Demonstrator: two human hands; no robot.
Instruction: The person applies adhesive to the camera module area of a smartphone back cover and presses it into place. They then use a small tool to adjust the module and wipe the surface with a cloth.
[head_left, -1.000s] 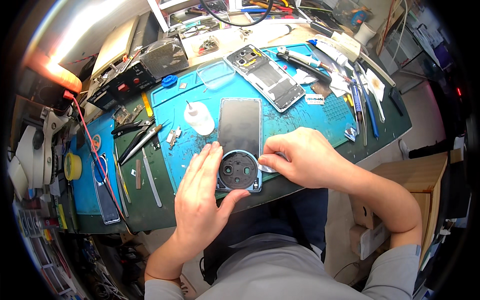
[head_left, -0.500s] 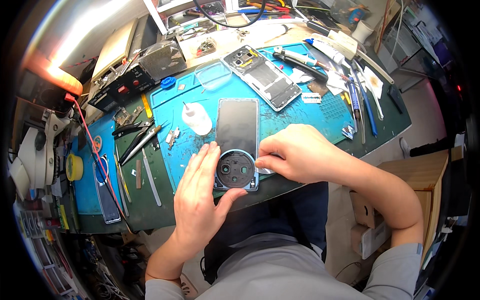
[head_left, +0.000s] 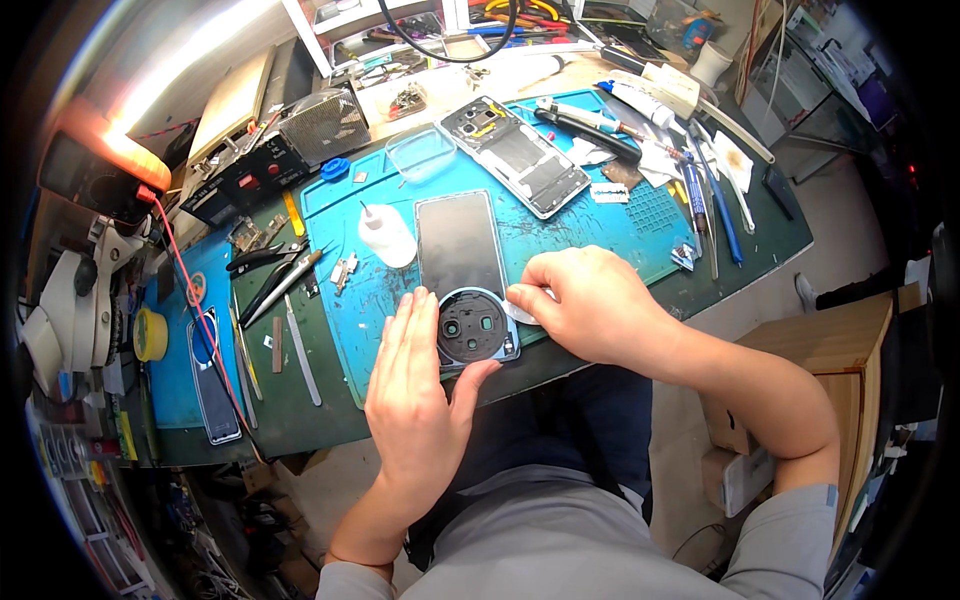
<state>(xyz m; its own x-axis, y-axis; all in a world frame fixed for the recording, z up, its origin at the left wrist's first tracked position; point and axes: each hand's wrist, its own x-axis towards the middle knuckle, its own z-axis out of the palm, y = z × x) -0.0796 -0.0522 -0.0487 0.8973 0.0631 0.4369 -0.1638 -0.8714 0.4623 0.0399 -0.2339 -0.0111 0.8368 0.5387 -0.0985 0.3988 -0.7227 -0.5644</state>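
A phone point(head_left: 455, 240) with a dark glassy back and a large round black camera housing point(head_left: 470, 325) at its near end lies on the blue mat. My left hand point(head_left: 415, 390) is laid along its left side, fingers straight and thumb apart at the bottom corner. My right hand point(head_left: 585, 305) pinches a thin pale flat piece point(head_left: 522, 312) against the phone's right edge; much of it is hidden by the fingers. Just left of the phone stands a white needle-tipped bottle point(head_left: 387, 240). Beyond it lies another, opened phone point(head_left: 515, 155).
Around them on the blue mat point(head_left: 340, 320) are a clear box point(head_left: 420, 155), pens, tubes and tools point(head_left: 715, 210). At left are pliers point(head_left: 255, 260), tweezers, a yellow tape roll point(head_left: 150, 335), a third phone point(head_left: 215, 395), a meter point(head_left: 100, 165) and a black powered unit point(head_left: 230, 190).
Both hands and the phone have shifted slightly: the phone sits further from me and tilts with its top to the left. The right hand keeps its pinch at the edge.
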